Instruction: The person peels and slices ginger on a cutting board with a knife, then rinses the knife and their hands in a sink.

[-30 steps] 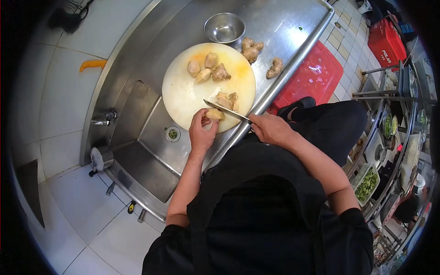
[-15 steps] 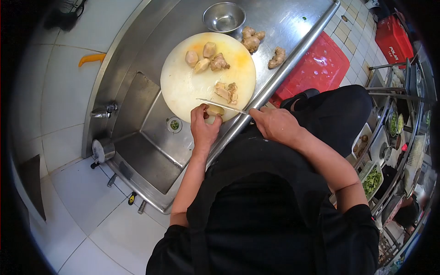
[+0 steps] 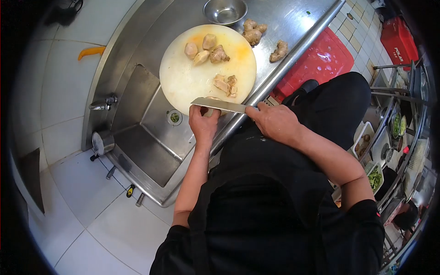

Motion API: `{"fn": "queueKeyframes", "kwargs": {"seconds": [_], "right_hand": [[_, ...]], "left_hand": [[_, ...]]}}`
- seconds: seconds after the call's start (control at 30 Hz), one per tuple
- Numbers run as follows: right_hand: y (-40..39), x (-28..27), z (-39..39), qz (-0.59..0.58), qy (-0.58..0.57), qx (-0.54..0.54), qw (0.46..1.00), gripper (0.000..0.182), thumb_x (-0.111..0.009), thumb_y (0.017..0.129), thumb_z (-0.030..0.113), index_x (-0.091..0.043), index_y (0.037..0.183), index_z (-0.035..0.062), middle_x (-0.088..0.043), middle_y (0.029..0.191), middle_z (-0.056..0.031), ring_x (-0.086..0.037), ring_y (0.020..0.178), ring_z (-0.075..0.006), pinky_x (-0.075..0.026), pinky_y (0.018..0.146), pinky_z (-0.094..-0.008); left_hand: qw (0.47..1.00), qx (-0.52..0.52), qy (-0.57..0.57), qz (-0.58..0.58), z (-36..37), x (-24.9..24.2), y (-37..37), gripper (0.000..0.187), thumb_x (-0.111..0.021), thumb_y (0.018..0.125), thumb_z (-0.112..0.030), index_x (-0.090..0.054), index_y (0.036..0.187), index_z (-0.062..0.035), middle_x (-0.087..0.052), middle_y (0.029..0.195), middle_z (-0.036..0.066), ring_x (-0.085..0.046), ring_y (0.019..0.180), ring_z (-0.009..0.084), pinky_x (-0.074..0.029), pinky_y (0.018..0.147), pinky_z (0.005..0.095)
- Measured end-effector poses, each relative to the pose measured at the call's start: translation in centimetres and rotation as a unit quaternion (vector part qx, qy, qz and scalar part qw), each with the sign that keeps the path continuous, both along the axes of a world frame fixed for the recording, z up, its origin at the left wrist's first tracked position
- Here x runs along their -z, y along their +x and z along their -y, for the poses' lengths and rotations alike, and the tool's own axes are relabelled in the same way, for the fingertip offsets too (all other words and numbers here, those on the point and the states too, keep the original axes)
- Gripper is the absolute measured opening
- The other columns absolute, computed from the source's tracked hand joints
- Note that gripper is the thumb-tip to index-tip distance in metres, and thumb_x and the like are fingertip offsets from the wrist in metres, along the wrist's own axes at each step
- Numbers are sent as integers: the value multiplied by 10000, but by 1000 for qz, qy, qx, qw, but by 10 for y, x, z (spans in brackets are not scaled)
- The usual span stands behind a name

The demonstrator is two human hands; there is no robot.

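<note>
Ginger [image 3: 210, 112] sits pinched in the left hand's grip [image 3: 202, 123] at the near edge of the round board [image 3: 178, 87], partly hidden beneath the knife [image 3: 219, 105]. The right hand's grip [image 3: 276, 121], farther off rightward, clasps the knife, its length reaching leftward over the ginger, whose long axis I cannot tell.

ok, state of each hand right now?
Left hand: closed on a ginger piece, partly hidden by the knife.
Right hand: closed, holding the knife by its handle.
</note>
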State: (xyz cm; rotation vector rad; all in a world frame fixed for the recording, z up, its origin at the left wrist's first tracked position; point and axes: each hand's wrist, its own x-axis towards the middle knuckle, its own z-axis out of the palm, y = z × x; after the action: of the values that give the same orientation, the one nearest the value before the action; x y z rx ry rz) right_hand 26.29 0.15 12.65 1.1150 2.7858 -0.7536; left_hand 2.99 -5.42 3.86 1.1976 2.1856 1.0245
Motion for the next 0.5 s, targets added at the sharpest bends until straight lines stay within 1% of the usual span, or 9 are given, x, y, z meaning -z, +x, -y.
{"fn": "queueKeyframes", "kwargs": {"seconds": [0.07,0.13,0.27,0.33,0.37,0.43,0.47,0.5], "right_hand": [[-1,0,-1,3,9,-7,1000,256,-548,935,131,-548,1191,116,-646,891,-158,-718,732,-349,-570,609,-465],[-2,4,-1,-1,23,0,1000,238,-584,959,180,-562,1189,124,-647,875,-164,-692,681,-347,-551,601,-478],[-6,11,-5,-20,27,-6,999,243,-592,952,174,-561,1187,119,-654,877,-162,-698,687,-348,-554,614,-487],[-11,8,-9,-20,-8,-2,1000,237,-579,949,144,-561,1182,102,-668,855,-175,-703,724,-372,-556,639,-501],[-14,11,-11,-20,-7,-3,1000,237,-579,949,144,-561,1182,102,-668,855,-175,-703,724,-372,-556,639,-501],[-19,17,-20,-44,-56,0,997,234,-555,950,120,-560,1180,78,-683,845,-203,-699,766,-409,-552,674,-524],[-23,18,-25,-45,-55,0,997,234,-555,950,120,-560,1180,78,-683,845,-203,-699,766,-409,-552,674,-524],[-26,19,-31,-20,-80,-2,997,237,-544,955,120,-558,1187,69,-687,850,-222,-695,791,-423,-548,695,-537]], "left_hand": [[1000,-8,-2,0,-1,1,1,393,-825,777,-208,-683,1071,11,-666,992,133,-694,899,282,-553,830,379],[999,-28,-1,31,-2,3,2,412,-838,765,-204,-682,1086,4,-673,1001,126,-699,912,281,-555,833,382],[999,-38,-14,25,-4,3,5,425,-841,752,-181,-677,1098,4,-673,1011,133,-701,916,283,-555,830,383],[998,-45,-47,25,-5,-3,5,426,-825,748,-153,-672,1111,7,-664,1050,136,-692,921,259,-564,849,366],[998,-46,-46,25,-4,0,5,426,-825,748,-153,-672,1111,7,-664,1050,136,-692,921,259,-564,849,366],[997,-40,5,71,-3,5,3,424,-805,745,-132,-664,1118,12,-649,1086,130,-678,930,226,-577,871,337],[997,-40,7,70,-2,7,1,424,-805,745,-132,-664,1118,12,-649,1086,130,-678,930,226,-577,871,337],[997,-33,-3,76,-2,7,0,429,-796,763,-123,-646,1139,19,-651,1126,134,-673,989,225,-577,897,332]]}}
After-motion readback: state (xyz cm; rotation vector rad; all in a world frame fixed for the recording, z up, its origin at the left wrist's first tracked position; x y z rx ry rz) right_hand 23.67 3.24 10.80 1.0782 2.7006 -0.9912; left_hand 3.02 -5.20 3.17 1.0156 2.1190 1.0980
